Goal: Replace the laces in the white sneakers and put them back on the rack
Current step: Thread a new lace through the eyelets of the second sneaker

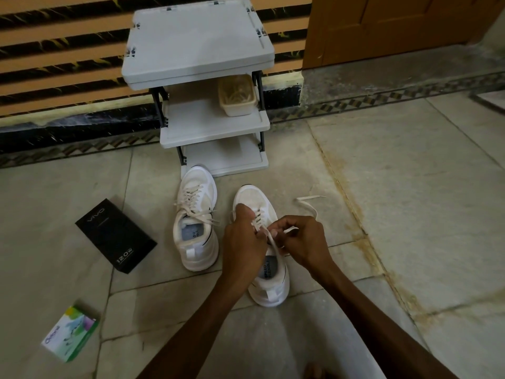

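Two white sneakers stand on the floor in front of the white rack (216, 132). The left sneaker (196, 222) is laced, its lace ends lying loose. Over the right sneaker (269, 283) my left hand (243, 242) grips the upper by the eyelets, and my right hand (303, 242) pinches the white lace (307, 205) near the tongue. One free end of that lace trails out on the floor to the right. Much of the right sneaker's lacing is hidden by my hands.
A beige plastic tub (237, 95) sits on the rack's middle shelf. A black box (116, 235) lies on the floor left of the sneakers, and a small green and white box (70, 333) lies nearer me. A wooden door (396, 23) stands at back right.
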A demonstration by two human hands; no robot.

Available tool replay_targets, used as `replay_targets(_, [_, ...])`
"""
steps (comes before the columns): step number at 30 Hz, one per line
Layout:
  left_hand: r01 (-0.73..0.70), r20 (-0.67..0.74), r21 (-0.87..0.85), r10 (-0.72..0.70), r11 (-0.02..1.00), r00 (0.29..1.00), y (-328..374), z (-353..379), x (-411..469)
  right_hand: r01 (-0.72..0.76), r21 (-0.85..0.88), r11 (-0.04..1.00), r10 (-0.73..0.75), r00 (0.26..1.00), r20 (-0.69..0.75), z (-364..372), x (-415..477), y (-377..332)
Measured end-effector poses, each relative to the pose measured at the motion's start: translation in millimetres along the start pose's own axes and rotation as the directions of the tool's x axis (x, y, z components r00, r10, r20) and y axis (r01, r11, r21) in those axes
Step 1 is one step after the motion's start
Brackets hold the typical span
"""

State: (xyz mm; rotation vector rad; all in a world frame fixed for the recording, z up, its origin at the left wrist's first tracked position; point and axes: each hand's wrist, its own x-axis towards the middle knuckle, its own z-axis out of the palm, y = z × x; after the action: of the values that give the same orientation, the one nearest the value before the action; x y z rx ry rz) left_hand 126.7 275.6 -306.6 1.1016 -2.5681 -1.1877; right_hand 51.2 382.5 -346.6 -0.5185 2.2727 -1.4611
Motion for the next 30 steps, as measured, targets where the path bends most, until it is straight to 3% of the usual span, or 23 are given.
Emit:
replay_targets(8, [-0.069, 0.138, 0.024, 0.065, 0.997, 0.988, -2.2, -5.8, 6.6, 0.158, -0.161, 0.974, -0.173, 0.981, -0.082, 0.9, 0.0, -0.8])
replay_targets(12, [-0.049, 0.158, 0.045, 0.041, 0.998, 0.987, -5.5, -7.0, 6.9, 0.2, -0.198, 0.959, -0.243, 0.943, -0.225, -16.8, 6.5, -20.2])
replay_targets(14, [-0.055, 0.139, 0.059, 0.047, 0.997, 0.989, -5.2, -6.8, 5.4, 0.224, -0.073, 0.972, -0.236, 0.915, -0.326, -34.7, 11.5, -41.1])
replay_targets(17, [-0.058, 0.122, 0.07, 0.05, 0.996, 0.991, -3.0, -5.3, 4.1, 0.279, 0.371, 0.886, -0.124, 0.913, -0.388, -61.1, 15.8, -78.1])
replay_targets(20, [-0.037, 0.131, 0.055, 0.03, 0.998, 0.991, -2.0, -6.7, 4.9, 0.125, 0.697, 0.706, -0.006, 0.985, -0.171, -65.3, 15.6, -94.0])
replay_targets(21, [-0.032, 0.134, 0.052, 0.025, 0.998, 0.991, -2.8, -6.6, 5.9, 0.013, 0.682, 0.731, 0.038, 0.997, -0.06, -61.2, 16.2, -90.2])
replay_targets(22, [-0.031, 0.137, 0.053, 0.023, 0.998, 0.99, -3.5, -6.6, 6.5, -0.097, 0.573, 0.814, 0.089, 0.995, 0.041, -55.5, 16.3, -83.4])
replay_targets(24, [-0.047, 0.138, 0.069, 0.038, 0.996, 0.99, -3.8, -6.7, 7.3, -0.21, 0.098, 0.973, 0.19, 0.966, 0.177, -40.6, 15.8, -62.0])
replay_targets(25, [-0.059, 0.13, 0.073, 0.049, 0.996, 0.99, -4.4, -6.3, 8.1, -0.15, -0.177, 0.973, 0.188, 0.957, 0.221, -32.7, 15.4, -50.3])
replay_targets(27, [-0.069, 0.12, 0.07, 0.061, 0.995, 0.991, -5.4, -5.3, 9.8, 0.064, -0.534, 0.843, 0.125, 0.943, 0.31, -20.3, 12.7, -33.1])
replay_targets(30, [-0.058, 0.122, 0.064, 0.049, 0.996, 0.991, -5.9, -6.3, 11.4, 0.171, -0.661, 0.731, 0.112, 0.925, 0.363, -18.2, 12.6, -32.9])
